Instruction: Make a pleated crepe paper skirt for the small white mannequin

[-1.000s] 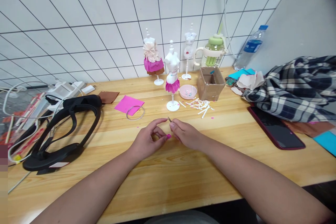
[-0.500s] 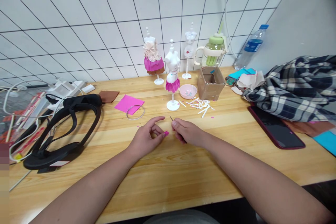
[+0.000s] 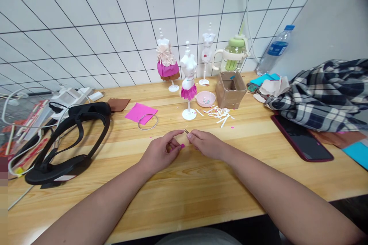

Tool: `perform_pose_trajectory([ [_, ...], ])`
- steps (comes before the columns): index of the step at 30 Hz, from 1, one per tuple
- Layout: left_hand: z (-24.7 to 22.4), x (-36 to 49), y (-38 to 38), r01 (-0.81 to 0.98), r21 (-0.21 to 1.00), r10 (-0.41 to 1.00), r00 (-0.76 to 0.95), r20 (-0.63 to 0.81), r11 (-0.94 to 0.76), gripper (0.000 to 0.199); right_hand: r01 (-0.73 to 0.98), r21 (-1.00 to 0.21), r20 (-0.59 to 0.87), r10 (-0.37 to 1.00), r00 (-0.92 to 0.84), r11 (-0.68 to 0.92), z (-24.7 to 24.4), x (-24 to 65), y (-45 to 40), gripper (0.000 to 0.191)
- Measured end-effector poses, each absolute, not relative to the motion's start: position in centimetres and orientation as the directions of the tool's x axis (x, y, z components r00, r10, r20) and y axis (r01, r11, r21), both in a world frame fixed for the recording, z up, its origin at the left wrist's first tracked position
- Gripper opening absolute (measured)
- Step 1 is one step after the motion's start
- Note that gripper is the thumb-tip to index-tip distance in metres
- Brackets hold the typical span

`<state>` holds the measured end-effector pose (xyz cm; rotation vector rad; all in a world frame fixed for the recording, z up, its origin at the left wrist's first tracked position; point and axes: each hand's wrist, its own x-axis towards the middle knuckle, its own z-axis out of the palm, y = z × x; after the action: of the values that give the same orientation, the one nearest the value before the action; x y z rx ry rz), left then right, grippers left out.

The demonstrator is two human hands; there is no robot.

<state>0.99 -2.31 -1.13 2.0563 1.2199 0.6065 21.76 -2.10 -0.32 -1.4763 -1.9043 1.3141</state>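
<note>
My left hand (image 3: pixel 161 152) pinches a small pink piece (image 3: pixel 182 146) between thumb and fingers, its index finger stretched toward the tool tip. Closed around a thin pointed metal tool (image 3: pixel 186 131), perhaps tweezers or small scissors, is my right hand (image 3: pixel 205 143); the rest of the tool is hidden in the fingers. Just beyond both hands stands a white mini mannequin (image 3: pixel 189 65) wearing a pink ruffled skirt (image 3: pixel 189 92). A pink sheet (image 3: pixel 138 112) lies to the left, partly under a metal ring (image 3: pixel 148 127).
Behind are two more mannequins (image 3: pixel 165 51) (image 3: pixel 207 48), a pink bowl (image 3: pixel 206 104), white paper strips (image 3: pixel 220 113), a cardboard box (image 3: pixel 231 93) and a green-lidded cup (image 3: pixel 236 51). A black headset (image 3: pixel 86 160) sits left; a phone (image 3: pixel 301 138) and checked cloth (image 3: pixel 324 95) right.
The tool's tip has moved slightly left and now meets my left index fingertip. My right hand has turned a little; my left hand still pinches the pink piece.
</note>
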Motion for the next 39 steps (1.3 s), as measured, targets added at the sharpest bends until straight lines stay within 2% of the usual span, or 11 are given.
perform_pose_trajectory([
  [5, -1.1, 0.92, -2.23, 0.655, 0.638, 0.888, 0.448, 0.104, -0.405, 0.044, 0.511, -0.86, -0.218, 0.904, -0.368, 0.0, -0.39, 22.0, -2.07, 0.037],
  [14, -0.9, 0.95, -2.28, 0.678, 0.579, 0.873, 0.469, 0.134, -0.453, 0.045, 0.484, -0.875, -0.212, 0.897, -0.388, 0.003, -0.17, 21.84, -2.14, 0.034],
  [30, -0.89, 0.91, -2.3, 0.632, 0.626, 0.864, 0.484, 0.142, -0.457, 0.046, 0.411, -0.909, -0.26, 0.871, -0.417, -0.075, -0.36, 21.74, -2.09, 0.033],
  [39, -1.1, 1.0, -2.36, 0.581, 0.715, 0.874, 0.479, 0.086, -0.388, 0.051, 0.412, -0.91, -0.241, 0.878, -0.413, -0.056, -0.29, 21.88, -1.97, 0.028],
])
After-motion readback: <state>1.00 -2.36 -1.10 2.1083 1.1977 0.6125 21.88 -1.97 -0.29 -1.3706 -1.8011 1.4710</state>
